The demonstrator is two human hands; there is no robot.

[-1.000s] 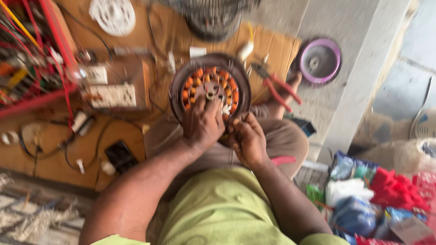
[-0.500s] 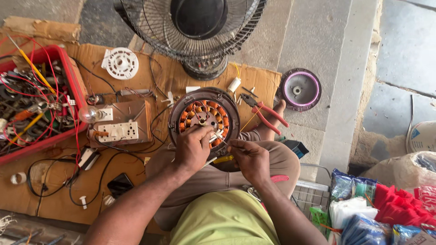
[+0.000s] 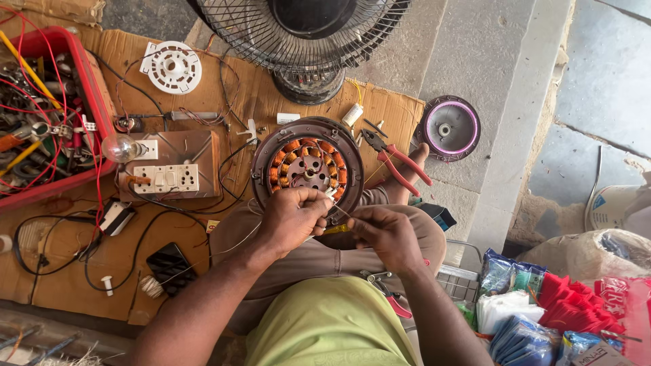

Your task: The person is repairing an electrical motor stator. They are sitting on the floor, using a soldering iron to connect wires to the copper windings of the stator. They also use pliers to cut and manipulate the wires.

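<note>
We are sitting on a stone floor (image 3: 475, 61) with flattened cardboard (image 3: 74, 271) spread across the left and centre of the frame. A fan (image 3: 305, 34) is standing at the top centre, a red tray (image 3: 88, 102) of wires and tools is filling the upper left, and a switch board (image 3: 169, 177) with a bulb (image 3: 121, 148) is lying just beside it. Red-handled pliers (image 3: 397, 163) are resting right of centre, and a round purple-ringed cover (image 3: 447, 129) is lying on the floor further right.

The stator (image 3: 308, 169), a dark ring of copper coils, is resting against our knee in the middle of the frame. Compared with half a second ago, our view has steadied and drawn closer, and both hands have closed in on its lower right edge. Our left hand (image 3: 291, 220) is clenched, pinching a thin wire (image 3: 230, 245) that trails off to the lower left. Our right hand (image 3: 386, 237) is gripping a slim tool (image 3: 341, 211) whose tip is pointing toward the coils; what kind of tool it is we cannot tell. The hands are now nearly touching, so the fine work at the winding seems to be under way.
</note>
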